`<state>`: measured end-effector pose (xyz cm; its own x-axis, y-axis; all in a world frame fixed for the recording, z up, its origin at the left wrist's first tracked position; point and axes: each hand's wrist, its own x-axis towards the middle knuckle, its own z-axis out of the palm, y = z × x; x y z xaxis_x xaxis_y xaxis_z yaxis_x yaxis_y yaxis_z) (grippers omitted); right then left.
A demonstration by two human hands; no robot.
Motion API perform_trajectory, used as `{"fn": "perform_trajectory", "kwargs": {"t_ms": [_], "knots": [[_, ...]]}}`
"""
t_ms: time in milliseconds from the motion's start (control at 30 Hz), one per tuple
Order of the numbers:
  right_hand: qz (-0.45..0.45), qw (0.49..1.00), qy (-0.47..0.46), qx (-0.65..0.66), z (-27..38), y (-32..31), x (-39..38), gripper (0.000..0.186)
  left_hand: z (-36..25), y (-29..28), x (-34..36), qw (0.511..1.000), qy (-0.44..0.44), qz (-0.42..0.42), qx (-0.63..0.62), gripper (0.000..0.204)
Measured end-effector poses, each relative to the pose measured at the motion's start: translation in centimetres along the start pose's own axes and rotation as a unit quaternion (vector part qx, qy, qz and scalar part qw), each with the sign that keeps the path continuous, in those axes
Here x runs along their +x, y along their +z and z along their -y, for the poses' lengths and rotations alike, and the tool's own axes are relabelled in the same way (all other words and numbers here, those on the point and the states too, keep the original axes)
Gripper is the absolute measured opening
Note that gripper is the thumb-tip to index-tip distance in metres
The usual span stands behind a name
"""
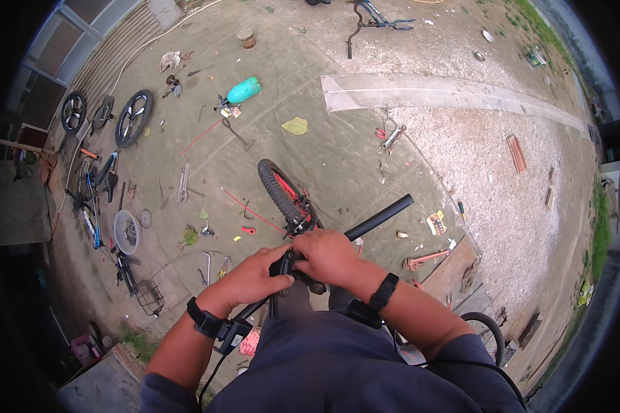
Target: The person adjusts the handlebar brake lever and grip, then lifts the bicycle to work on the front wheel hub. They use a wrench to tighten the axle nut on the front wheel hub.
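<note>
Between my forearms is a bicycle's front end, its knobbly black front wheel (280,189) with red rim parts pointing away from me. A black handlebar (382,216) slants past my hands to the upper right. Closed around a black fitting (282,272) at the handlebar's middle is my left hand (256,277), thumb on the near side. Just right of it, touching the same spot, my right hand (326,256) has its fingers curled in. What lies under those fingers is hidden.
A green ground sheet (248,158) carries scattered tools, including a red pipe wrench (426,259) and spanners (184,182). A teal bottle (244,89) lies ahead. At left are a white bowl (138,241), a blue bicycle (89,206) and loose wheels (133,118). White gravel (503,179) spreads right.
</note>
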<state>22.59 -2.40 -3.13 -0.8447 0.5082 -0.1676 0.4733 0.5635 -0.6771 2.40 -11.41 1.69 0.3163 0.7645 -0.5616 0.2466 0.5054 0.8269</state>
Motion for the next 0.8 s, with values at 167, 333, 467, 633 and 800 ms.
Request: {"fn": "perform_trajectory", "kwargs": {"t_ms": [167, 333, 467, 633, 800], "knots": [[-0.016, 0.999, 0.012, -0.026, -0.1, 1.2, 0.4, 0.027, 0.3, 0.9, -0.6, 0.996, -0.051, -0.079, 0.006, 0.078], [-0.018, 0.999, -0.011, -0.048, -0.1, 1.1, 0.3, 0.025, 1.1, 2.9, -1.6, 0.977, -0.138, -0.161, 0.008, 0.086], [-0.019, 0.999, -0.013, -0.046, 0.1, 1.2, 0.3, 0.027, 1.4, 3.2, -2.2, 0.979, -0.110, -0.169, -0.035, 0.082], [-0.013, 0.999, -0.024, -0.036, 0.2, 1.1, 0.4, 0.029, 2.6, 1.2, -2.5, 0.987, -0.082, -0.097, -0.095, 0.078], [-0.013, 0.999, -0.029, -0.038, 0.0, 1.3, 0.4, 0.027, 2.9, -0.1, -2.4, 0.991, -0.046, -0.053, -0.110, 0.074]]}}
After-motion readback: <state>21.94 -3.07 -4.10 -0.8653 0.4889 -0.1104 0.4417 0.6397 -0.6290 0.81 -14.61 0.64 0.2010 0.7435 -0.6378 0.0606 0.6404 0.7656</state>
